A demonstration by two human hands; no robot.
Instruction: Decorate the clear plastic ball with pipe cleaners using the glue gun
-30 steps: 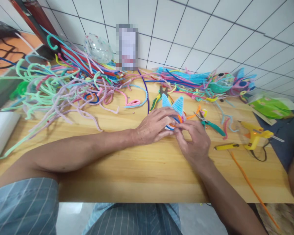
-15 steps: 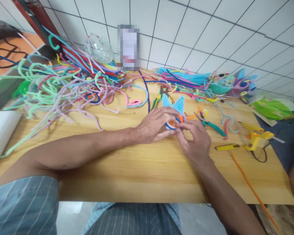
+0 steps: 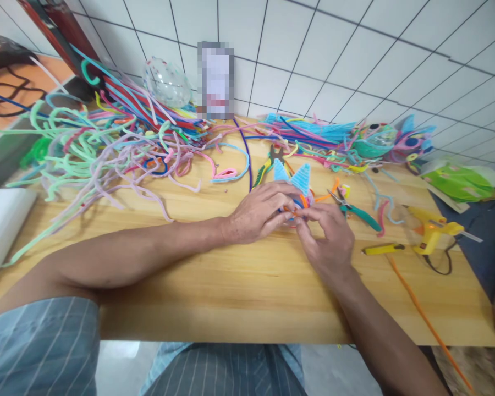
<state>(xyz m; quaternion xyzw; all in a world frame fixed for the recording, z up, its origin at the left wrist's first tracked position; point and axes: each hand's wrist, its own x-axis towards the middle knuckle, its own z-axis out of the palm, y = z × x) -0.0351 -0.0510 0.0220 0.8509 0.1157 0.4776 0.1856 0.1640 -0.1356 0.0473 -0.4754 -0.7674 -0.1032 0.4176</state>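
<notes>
A small pipe-cleaner figure [image 3: 297, 184] with two light-blue pointed ears stands on the wooden table [image 3: 214, 275] near its middle. My left hand [image 3: 260, 212] curls around its left side and holds it. My right hand [image 3: 329, 235] pinches an orange pipe cleaner [image 3: 302, 201] against the figure's lower front. Most of the figure's body is hidden behind my fingers.
A big tangle of coloured pipe cleaners [image 3: 107, 137] covers the back left. Green-handled pliers [image 3: 357, 212], a yellow glue gun [image 3: 431, 228], a long orange pipe cleaner [image 3: 421, 311] and finished figures [image 3: 390, 143] lie at right. A white box [image 3: 2, 220] sits far left.
My fingers have shifted slightly on the figure; its white and blue base, visible before, is now covered by my left hand. Arms stay in place.
</notes>
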